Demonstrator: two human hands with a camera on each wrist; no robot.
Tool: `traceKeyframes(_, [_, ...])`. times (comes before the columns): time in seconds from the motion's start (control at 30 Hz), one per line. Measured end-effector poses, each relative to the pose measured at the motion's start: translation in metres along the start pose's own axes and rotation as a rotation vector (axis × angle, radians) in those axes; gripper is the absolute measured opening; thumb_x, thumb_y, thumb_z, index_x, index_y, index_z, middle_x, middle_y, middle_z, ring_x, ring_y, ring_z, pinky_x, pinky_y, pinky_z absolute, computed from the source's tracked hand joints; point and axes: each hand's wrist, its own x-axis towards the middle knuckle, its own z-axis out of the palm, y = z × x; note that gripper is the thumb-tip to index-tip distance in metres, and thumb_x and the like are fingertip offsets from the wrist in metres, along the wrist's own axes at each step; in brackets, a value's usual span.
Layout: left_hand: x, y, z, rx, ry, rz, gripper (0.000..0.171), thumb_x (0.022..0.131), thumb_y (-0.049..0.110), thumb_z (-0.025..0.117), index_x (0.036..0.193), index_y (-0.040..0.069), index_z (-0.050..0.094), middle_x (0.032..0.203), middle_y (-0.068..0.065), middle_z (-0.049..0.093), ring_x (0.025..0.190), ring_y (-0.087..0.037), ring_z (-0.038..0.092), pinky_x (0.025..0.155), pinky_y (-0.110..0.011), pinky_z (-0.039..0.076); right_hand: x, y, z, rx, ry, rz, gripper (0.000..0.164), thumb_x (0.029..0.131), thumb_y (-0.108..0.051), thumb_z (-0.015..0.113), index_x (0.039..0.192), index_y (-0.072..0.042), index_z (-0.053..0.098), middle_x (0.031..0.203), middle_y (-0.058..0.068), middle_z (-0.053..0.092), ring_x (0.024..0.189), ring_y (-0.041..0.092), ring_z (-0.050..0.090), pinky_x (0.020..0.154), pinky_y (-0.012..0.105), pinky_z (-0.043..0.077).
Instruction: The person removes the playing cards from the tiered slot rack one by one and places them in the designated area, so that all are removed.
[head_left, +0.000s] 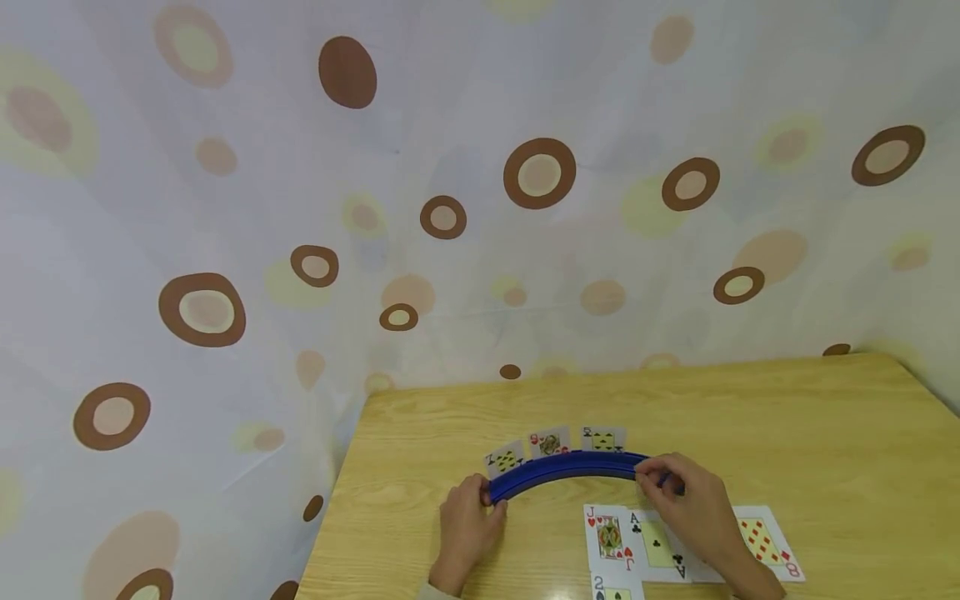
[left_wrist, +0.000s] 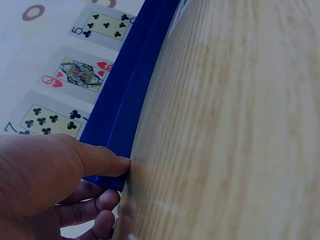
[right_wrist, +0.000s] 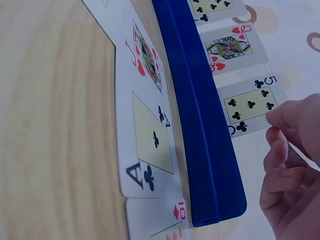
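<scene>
My left hand (head_left: 468,521) pinches the left end of a curved blue card holder (head_left: 570,465), its thumb on the front face in the left wrist view. Upright in the holder stand a seven of clubs (left_wrist: 50,120), a queen of hearts (left_wrist: 80,72) and a five of clubs (right_wrist: 250,105). At the holder's right end is my right hand (head_left: 693,504), fingers loosely curled, with no card seen between them. In the right wrist view its fingertips are right at the edge of the five of clubs.
Face up before the holder lie a jack of hearts (head_left: 609,537), an ace of clubs (head_left: 656,546), a ten of diamonds (right_wrist: 170,230) and another diamonds card (head_left: 765,542). A two (head_left: 617,590) lies nearest me. Behind the wooden table (head_left: 420,433) hangs a spotted cloth (head_left: 480,275).
</scene>
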Motion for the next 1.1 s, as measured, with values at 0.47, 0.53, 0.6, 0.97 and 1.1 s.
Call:
traceKeyframes(0.47, [0.001,0.001,-0.004,0.021,0.009,0.016,0.026,0.087,0.018,0.088,0.091,0.012,0.063,0.079,0.004,0.057,0.075,-0.008,0.043,0.072,-0.028,0.032,0.022,0.024,0.016,-0.070,0.073,0.011,0.021,0.089,0.004,0.085,0.103,-0.009,0.079,0.086,-0.001,0.071,0.067,-0.005,0.056,0.058,0.014,0.039])
traceKeyframes(0.53, [0.002,0.002,-0.004,0.017,0.007,0.014,0.026,0.087,0.018,0.088,0.092,0.012,0.063,0.079,0.005,0.057,0.075,-0.008,0.043,0.073,-0.029,0.032,0.025,0.024,0.018,-0.082,0.073,0.023,0.020,0.089,0.003,0.086,0.103,-0.009,0.079,0.086,-0.001,0.072,0.068,-0.005,0.056,0.059,0.014,0.040])
traceKeyframes(0.6, [0.002,0.003,-0.004,0.015,0.008,0.012,0.026,0.087,0.018,0.088,0.092,0.012,0.063,0.079,0.005,0.057,0.075,-0.008,0.043,0.074,-0.029,0.032,0.027,0.025,0.019,-0.095,0.063,0.028,0.020,0.089,0.001,0.086,0.104,-0.010,0.080,0.087,-0.001,0.072,0.069,-0.005,0.057,0.060,0.014,0.041])
traceKeyframes(0.97, [-0.003,0.003,-0.003,0.018,0.003,0.021,0.026,0.087,0.016,0.089,0.091,0.012,0.063,0.078,0.003,0.059,0.073,-0.007,0.043,0.072,-0.029,0.033,0.027,0.024,0.024,-0.064,0.002,0.070,0.019,0.090,0.001,0.085,0.102,-0.013,0.078,0.086,-0.003,0.071,0.065,-0.005,0.052,0.058,0.022,0.042])
traceKeyframes(1.1, [-0.004,0.003,-0.003,0.016,0.004,0.029,0.026,0.087,0.016,0.088,0.092,0.012,0.063,0.079,0.004,0.059,0.074,-0.007,0.043,0.073,-0.029,0.034,0.028,0.024,0.024,-0.061,-0.009,0.070,0.018,0.092,0.000,0.084,0.100,-0.015,0.077,0.085,-0.004,0.070,0.063,-0.004,0.050,0.058,0.023,0.041])
